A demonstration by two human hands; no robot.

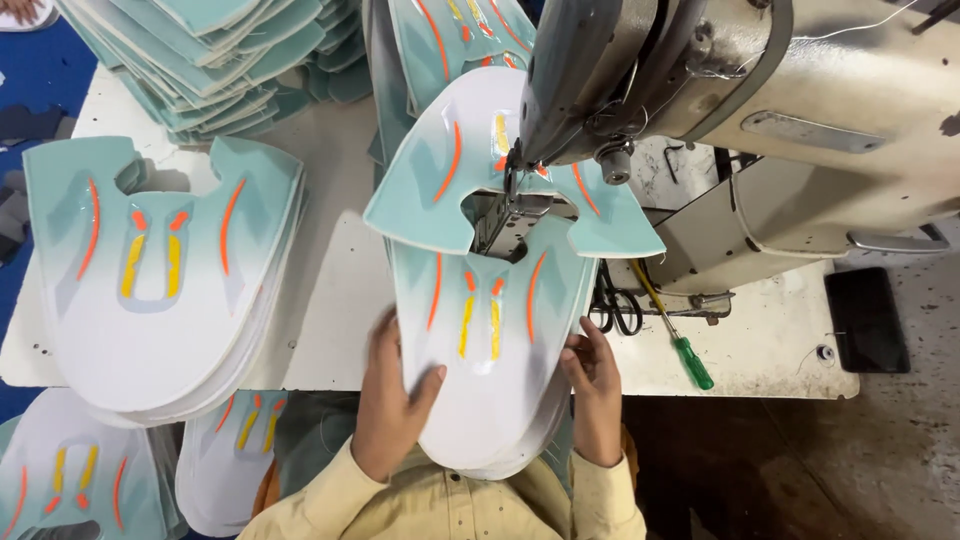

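Observation:
My left hand (390, 400) grips the left edge of a white and teal shoe-upper piece (490, 370) with orange and yellow stripes. My right hand (597, 392) holds its right edge. The piece lies on a small pile of the same pieces at the table's front edge. Its teal end reaches under the needle area of the sewing machine (700, 90). A second upper piece (440, 170) lies beyond the needle, overlapping the first one's end.
A stack of the same pieces (150, 300) sits at the left of the white table (330, 320), with more piles (210, 60) at the back. Black scissors (615, 310) and a green-handled screwdriver (685, 350) lie right of the machine base. More pieces (70, 480) lie below the table at left.

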